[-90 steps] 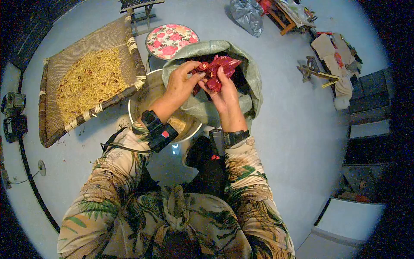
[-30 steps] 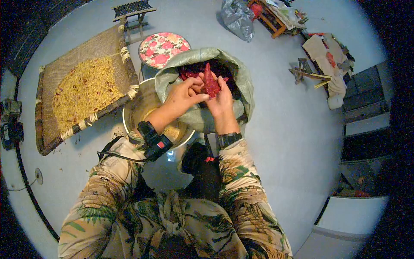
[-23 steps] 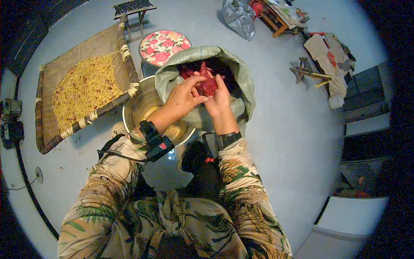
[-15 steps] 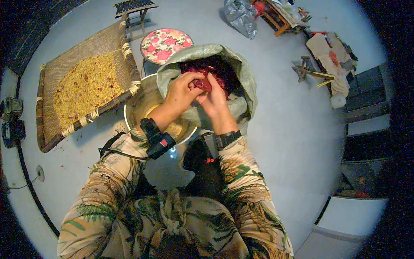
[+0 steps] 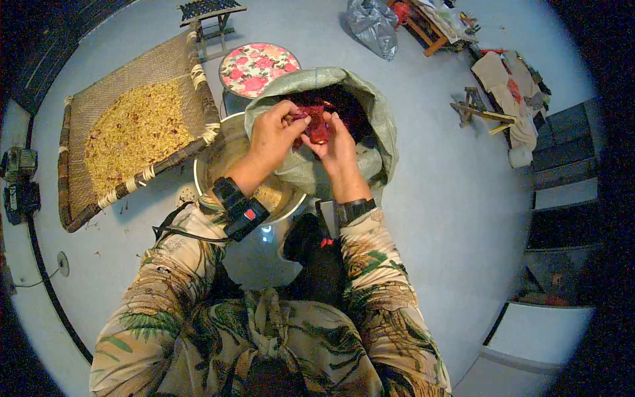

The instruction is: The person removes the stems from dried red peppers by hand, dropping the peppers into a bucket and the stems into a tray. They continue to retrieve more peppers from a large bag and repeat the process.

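My right hand [image 5: 338, 153] cradles a dark red, shiny dried chili [image 5: 319, 127] between thumb and fingers, with a yellowish spot showing at its lower end. Beside it, my left hand [image 5: 272, 132] is closed in a pinch on a dark red piece of chili at its fingertips. Both hands are over the near side of a pale green woven sack [image 5: 382, 135], whose rolled mouth is open and whose dark inside shows more red chilies. Below and left of the sack stands a wide metal basin [image 5: 221, 145] with yellowish bits at its bottom.
A wood-framed woven tray [image 5: 83, 126] holding yellow, seed-like bits [image 5: 135, 135] with red flecks lies left. A floral round stool [image 5: 259, 69] stands behind the basin. Farther off are a small dark stool [image 5: 210, 10], a grey plastic bag [image 5: 374, 30] and a wooden stand [image 5: 479, 111].
My hands have drawn slightly apart. The left has turned and shifted left with a piece at its fingertips, while more of the red chili shows in the right.
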`<state>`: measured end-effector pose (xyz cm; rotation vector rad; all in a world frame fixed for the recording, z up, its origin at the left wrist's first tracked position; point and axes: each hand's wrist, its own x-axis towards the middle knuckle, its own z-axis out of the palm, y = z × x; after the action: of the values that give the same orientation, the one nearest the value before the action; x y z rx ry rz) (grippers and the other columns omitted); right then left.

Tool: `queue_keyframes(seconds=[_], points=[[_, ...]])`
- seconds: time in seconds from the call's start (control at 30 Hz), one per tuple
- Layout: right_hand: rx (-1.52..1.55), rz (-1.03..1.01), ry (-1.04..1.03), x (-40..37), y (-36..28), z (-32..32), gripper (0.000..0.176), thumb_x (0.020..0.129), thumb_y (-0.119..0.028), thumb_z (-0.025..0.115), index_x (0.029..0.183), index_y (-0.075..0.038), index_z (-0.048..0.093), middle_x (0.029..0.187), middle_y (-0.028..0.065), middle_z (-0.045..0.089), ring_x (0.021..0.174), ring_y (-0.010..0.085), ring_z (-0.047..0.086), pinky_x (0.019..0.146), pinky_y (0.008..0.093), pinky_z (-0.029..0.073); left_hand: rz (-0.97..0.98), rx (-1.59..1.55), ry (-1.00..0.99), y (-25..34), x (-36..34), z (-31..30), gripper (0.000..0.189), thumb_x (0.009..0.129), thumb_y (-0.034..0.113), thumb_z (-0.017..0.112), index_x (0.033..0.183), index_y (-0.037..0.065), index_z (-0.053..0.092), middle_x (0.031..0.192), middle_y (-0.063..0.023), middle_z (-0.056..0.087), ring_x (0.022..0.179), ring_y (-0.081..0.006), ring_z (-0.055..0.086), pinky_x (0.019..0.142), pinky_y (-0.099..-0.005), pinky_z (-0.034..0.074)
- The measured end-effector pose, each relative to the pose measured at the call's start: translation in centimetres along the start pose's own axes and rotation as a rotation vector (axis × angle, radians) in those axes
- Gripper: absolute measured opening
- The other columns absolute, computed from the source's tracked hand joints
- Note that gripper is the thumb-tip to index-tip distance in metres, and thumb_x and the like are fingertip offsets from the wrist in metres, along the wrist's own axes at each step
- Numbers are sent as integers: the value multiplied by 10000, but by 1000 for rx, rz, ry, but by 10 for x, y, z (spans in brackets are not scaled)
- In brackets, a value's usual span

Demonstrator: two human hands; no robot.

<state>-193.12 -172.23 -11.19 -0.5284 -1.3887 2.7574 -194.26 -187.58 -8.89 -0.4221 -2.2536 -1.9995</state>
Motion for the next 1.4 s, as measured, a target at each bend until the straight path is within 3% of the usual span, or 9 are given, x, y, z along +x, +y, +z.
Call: queue_keyframes(seconds=[0.07,0.27,0.37,0.47,0.57,0.67,0.77,0.87,1.4], points=[[-6,-12,-36,4,-5,-7,273,886,-215,509,1121,-75,514,986,83,614,815,205,612,635,372,547,-10,-7,10,-3,2,0,178,747,148,678,806,14,576,706,-52,571,599,-135,525,530,-277,414],[-139,-109,90,-4,-14,-3,354,870,-143,530,1203,-46,461,973,92,620,787,185,614,648,362,543,292,195,75,-8,3,-3,162,710,114,658,829,33,583,725,-106,576,615,-232,573,553,-334,454],[-109,-93,53,-8,-16,3,315,876,-166,530,1167,-55,484,968,97,620,771,192,615,660,374,543,284,283,71,1,-1,-5,160,692,76,638,834,29,581,747,-125,575,646,-270,589,575,-360,470],[-27,-36,-16,-7,-17,3,254,883,-199,530,1098,-65,516,963,101,619,773,207,621,665,389,544,310,339,80,-8,2,-4,229,710,65,625,930,31,569,804,-129,602,687,-263,612,602,-351,487],[54,-34,-7,-3,-14,0,220,899,-244,513,1033,-70,533,952,115,618,789,234,621,674,396,544,104,145,20,-18,4,1,371,724,55,614,1085,34,529,892,-152,625,782,-274,636,674,-348,508],[158,-12,-23,-1,-14,-3,229,913,-268,489,1015,-68,536,946,139,614,799,267,619,688,408,541,124,-88,-78,-49,9,12,501,737,62,620,1211,40,459,1002,-185,616,889,-292,628,755,-359,508],[185,-17,-10,1,-13,-6,240,923,-276,467,1010,-62,530,958,159,607,841,289,613,715,417,537,152,192,-116,-24,3,3,493,737,69,631,1206,39,480,1071,-188,594,962,-309,601,812,-371,490],[155,8,-25,4,-13,-8,257,929,-297,461,1005,-59,523,980,161,598,865,291,605,734,421,532,351,321,-102,-16,2,0,433,751,83,620,1170,46,517,1095,-166,583,981,-319,583,829,-376,478],[-196,158,-190,-15,-3,14,475,892,-520,448,1090,-99,538,936,65,601,736,178,613,696,342,520,418,323,-83,-16,2,-3,292,724,64,631,1012,78,588,991,-102,564,899,-298,581,740,-370,487]])
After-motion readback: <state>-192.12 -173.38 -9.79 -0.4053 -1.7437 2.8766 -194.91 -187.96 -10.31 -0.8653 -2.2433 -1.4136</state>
